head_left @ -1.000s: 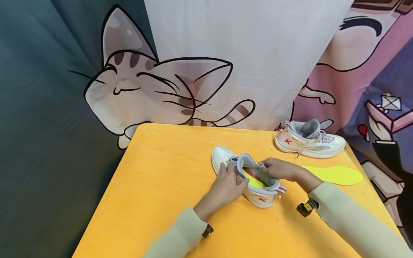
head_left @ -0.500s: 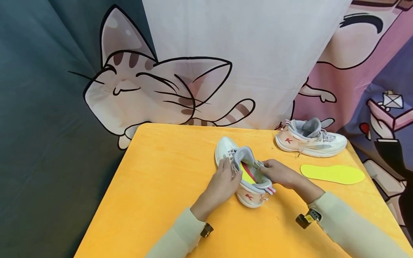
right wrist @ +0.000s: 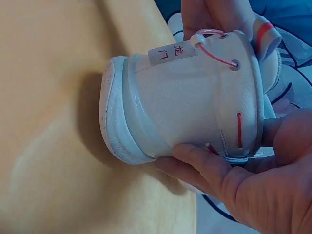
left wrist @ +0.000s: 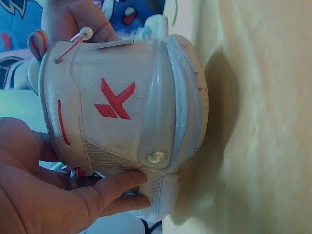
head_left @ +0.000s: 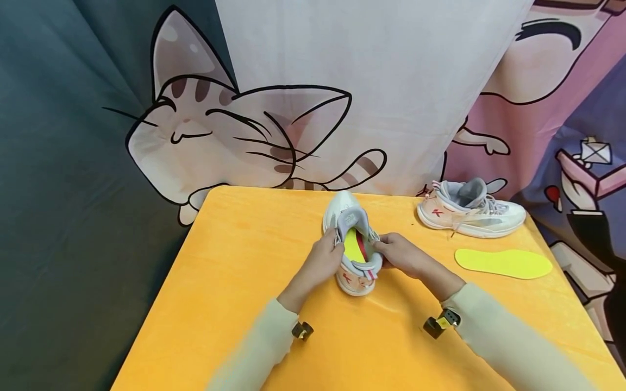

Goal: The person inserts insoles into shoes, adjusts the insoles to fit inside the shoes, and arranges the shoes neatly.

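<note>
The shoe (left wrist: 107, 134) sat over the middle of the table (head_left: 235, 304), toe pointing away from the person towards the backdrop (head_left: 303, 136), heel towards the person. Both hands gripped it by the collar. The left hand (head_left: 323, 259) pinched the left side, its fingers spread along the outer wall; the right hand (head_left: 400, 253) pinched the right side, thumb tucked over the rim and fingers against the outside. A shadow fell on the table beside the sole; whether the sole touched the table could not be told.

On the heel's left side, a bold red K-shaped logo (left wrist: 117, 100) stood out, with short slanted bars beside its leg. Lower down was a small round badge (left wrist: 155, 157) bearing a mark too small to read. At the back of the heel, a pale tag (right wrist: 173, 53) carried two red characters, apparently 龙门, near a red cord with a white bead (right wrist: 197, 40) and a red-striped pull loop (right wrist: 267, 38).

Inside the shoe lay a yellow insole (head_left: 350, 248) with a red strip along its right. At the table's far right stood the second shoe (head_left: 481, 224), toe to the right, the same red logo showing near its heel. A loose insole (head_left: 504, 264), plain yellow, lay flat just in front of it.
</note>
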Demonstrator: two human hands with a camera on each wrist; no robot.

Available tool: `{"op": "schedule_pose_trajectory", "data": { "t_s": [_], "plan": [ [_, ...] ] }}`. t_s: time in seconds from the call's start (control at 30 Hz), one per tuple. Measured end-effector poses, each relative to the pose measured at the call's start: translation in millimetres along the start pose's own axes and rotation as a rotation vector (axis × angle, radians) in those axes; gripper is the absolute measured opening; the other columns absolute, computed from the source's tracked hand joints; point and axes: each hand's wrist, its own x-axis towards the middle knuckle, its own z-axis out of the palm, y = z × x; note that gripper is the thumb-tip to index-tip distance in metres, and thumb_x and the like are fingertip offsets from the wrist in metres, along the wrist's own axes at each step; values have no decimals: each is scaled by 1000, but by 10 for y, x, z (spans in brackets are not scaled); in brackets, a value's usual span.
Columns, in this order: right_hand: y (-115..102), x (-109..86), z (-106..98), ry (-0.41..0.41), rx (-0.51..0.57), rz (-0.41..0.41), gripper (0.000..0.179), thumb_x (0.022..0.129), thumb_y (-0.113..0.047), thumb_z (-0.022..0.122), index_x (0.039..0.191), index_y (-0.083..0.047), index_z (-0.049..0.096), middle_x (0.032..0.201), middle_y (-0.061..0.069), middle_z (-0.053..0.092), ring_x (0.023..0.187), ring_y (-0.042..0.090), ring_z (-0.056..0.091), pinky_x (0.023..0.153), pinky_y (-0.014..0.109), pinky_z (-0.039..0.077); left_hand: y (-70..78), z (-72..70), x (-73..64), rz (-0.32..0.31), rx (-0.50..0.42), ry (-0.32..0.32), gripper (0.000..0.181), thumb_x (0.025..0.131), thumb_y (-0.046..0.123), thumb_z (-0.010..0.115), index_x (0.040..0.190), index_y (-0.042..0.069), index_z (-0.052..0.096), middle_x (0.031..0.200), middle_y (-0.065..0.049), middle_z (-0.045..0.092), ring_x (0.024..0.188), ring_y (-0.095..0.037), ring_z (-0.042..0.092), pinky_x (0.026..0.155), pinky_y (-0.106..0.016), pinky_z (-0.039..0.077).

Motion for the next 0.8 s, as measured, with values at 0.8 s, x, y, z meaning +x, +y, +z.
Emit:
{"op": "schedule_pose_trajectory", "data": {
  "t_s": [0.8],
  "plan": [
    [-276,594,293,-28,139,-14,44,112,-20,41,126,19,55,89,4,64,79,15,57,75,25,55,-152,-647,496,-103,107,-35,45,109,21,38,146,-1,52,135,-16,63,113,-24,60,102,-44,51]
  ]
}}
